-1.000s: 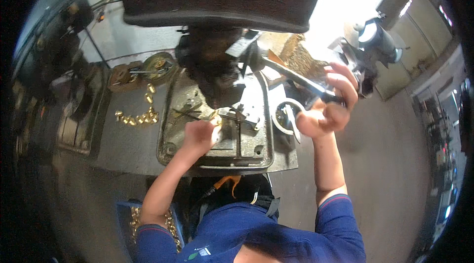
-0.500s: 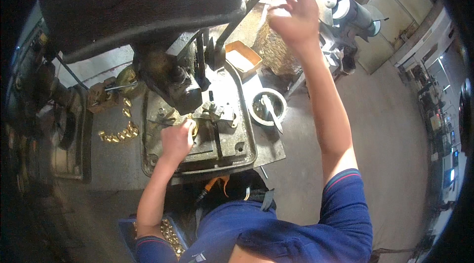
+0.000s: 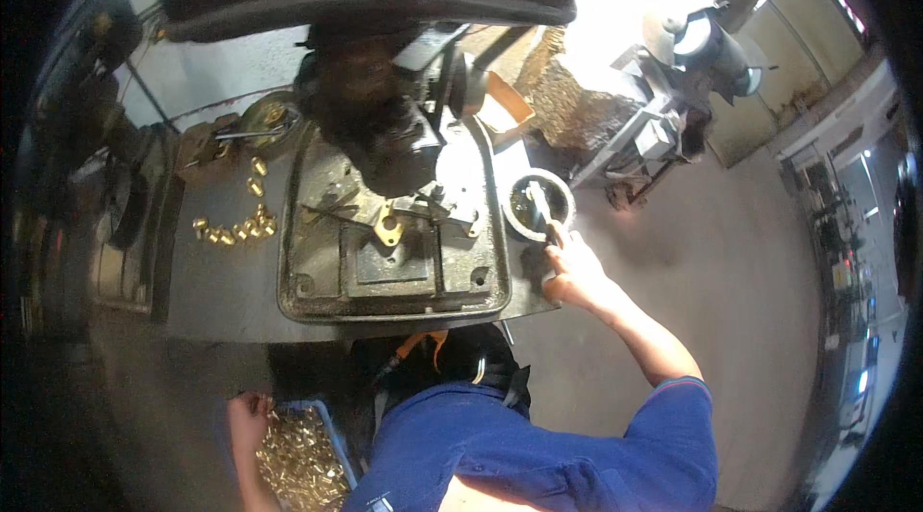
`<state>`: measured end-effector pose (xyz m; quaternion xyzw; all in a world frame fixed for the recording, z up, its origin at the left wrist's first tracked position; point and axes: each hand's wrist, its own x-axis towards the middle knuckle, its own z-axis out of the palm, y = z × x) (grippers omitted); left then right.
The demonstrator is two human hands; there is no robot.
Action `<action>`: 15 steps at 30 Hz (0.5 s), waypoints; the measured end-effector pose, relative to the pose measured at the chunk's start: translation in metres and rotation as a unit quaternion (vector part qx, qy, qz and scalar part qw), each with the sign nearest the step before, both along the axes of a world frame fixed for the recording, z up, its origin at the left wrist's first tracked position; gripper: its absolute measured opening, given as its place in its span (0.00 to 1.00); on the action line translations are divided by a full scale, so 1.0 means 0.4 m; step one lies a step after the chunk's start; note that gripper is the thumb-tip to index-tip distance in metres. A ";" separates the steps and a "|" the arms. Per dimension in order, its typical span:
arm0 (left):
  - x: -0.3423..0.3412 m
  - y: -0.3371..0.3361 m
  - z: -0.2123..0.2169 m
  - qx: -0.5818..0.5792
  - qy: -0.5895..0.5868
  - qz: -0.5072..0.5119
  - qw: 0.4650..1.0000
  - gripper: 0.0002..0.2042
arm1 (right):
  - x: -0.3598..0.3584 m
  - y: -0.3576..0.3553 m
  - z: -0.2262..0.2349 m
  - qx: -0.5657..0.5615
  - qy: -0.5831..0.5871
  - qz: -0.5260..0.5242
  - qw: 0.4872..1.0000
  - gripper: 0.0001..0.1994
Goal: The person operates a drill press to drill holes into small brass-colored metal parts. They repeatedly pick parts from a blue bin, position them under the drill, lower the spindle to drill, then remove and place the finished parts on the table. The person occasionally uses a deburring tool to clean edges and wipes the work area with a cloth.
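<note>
My right hand (image 3: 574,269) grips the handle of a small brush (image 3: 540,214) whose tip sits in a round metal bowl (image 3: 565,197) at the right edge of the machine table. My left hand (image 3: 248,413) is down at the lower left, on a heap of brass fittings in a blue crate (image 3: 329,427); its fingers are too small to read. A single brass piece (image 3: 387,225) sits on the fixture in the machine's tray (image 3: 293,274), under the dark drill head (image 3: 375,118).
Several loose brass fittings (image 3: 234,229) lie on the bench left of the tray, with a round dish (image 3: 264,118) behind them. An open box (image 3: 505,108) and a pile of brass swarf (image 3: 567,99) stand at the back right. Another machine (image 3: 683,79) stands on the concrete floor.
My right hand has come down from the raised lever to the brush in the bowl. My left hand has left the fixture and dropped to the crate of fittings.
</note>
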<state>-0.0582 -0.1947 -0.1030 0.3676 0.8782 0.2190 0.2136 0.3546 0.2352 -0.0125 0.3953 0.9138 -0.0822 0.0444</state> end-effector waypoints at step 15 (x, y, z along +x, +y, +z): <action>-0.010 -0.326 -0.283 -0.193 0.060 0.095 0.975 0.12 | 0.009 0.130 -0.041 0.149 0.090 0.037 0.984 0.14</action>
